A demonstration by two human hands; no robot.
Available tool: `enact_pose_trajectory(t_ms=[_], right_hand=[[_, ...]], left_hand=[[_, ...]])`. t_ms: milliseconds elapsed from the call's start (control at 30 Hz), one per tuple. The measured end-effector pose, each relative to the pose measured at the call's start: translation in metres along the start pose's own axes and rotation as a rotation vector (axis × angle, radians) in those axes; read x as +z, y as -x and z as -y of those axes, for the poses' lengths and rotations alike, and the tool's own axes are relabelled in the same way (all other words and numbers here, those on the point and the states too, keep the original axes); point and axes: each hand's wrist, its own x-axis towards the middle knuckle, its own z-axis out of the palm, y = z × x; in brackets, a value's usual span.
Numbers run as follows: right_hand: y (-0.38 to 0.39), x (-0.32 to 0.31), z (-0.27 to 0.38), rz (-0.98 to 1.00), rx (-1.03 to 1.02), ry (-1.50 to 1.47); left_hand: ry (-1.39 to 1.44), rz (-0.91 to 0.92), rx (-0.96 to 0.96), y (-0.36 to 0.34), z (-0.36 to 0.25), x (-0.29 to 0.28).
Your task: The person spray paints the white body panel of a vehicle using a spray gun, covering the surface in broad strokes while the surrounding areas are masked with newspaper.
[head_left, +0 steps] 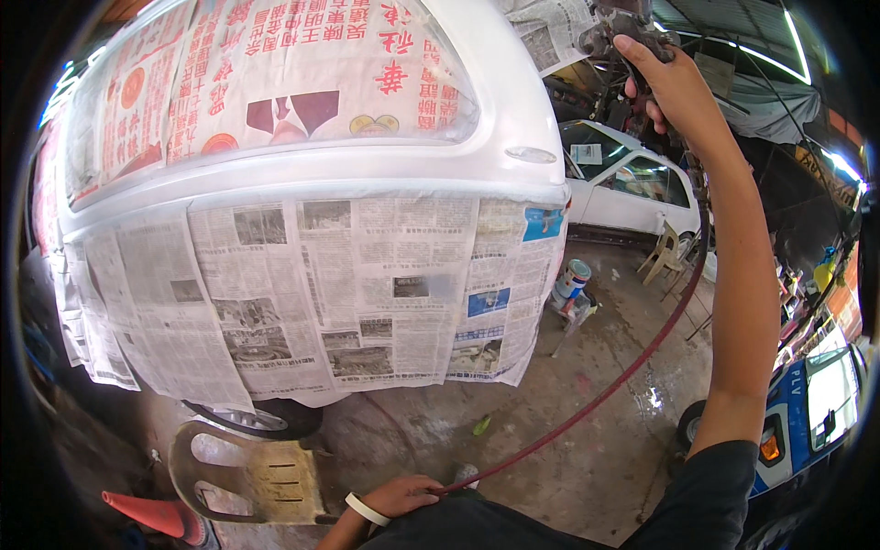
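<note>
High at the upper right, my right hand (pixel 662 81) is closed around the handle of a spray gun (pixel 616 32), whose outline is partly blurred. A dark red hose (pixel 612 392) curves down from near that arm to my waist. There my left hand (pixel 403 496), with a pale band at the wrist, is closed on the hose; its fingertips are partly hidden. In front of me stands a white vehicle body (pixel 518 101). Printed paper sheets (pixel 316 78) cover its window, and newspaper sheets (pixel 357 293) hang over its lower side. The spray gun is beside its upper right corner.
A worn plastic chair (pixel 284 478) and an orange traffic cone (pixel 151 513) stand at the lower left. A paint can (pixel 574 278) sits on a small stool (pixel 576 316). Behind are a white car (pixel 632 188) and another chair (pixel 666 252). A blue-and-white vehicle (pixel 799 412) is at right.
</note>
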Motion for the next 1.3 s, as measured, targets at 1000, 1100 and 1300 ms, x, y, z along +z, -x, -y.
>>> enact_pose_trajectory(t_ms=[1000,1100,1300], right_hand=[[-0.074,0.024,0.09,0.068,-0.073,-0.182],[-0.076,0.025,0.099,0.102,-0.085,-0.211],[-0.103,0.019,0.097,0.027,-0.121,-0.149]], left_hand=[[0.006,-0.211,0.112,0.047,-0.035,-0.008],[0.029,-0.219,0.123,0.048,-0.033,-0.008],[0.12,-0.234,0.086,0.055,-0.044,-0.011]])
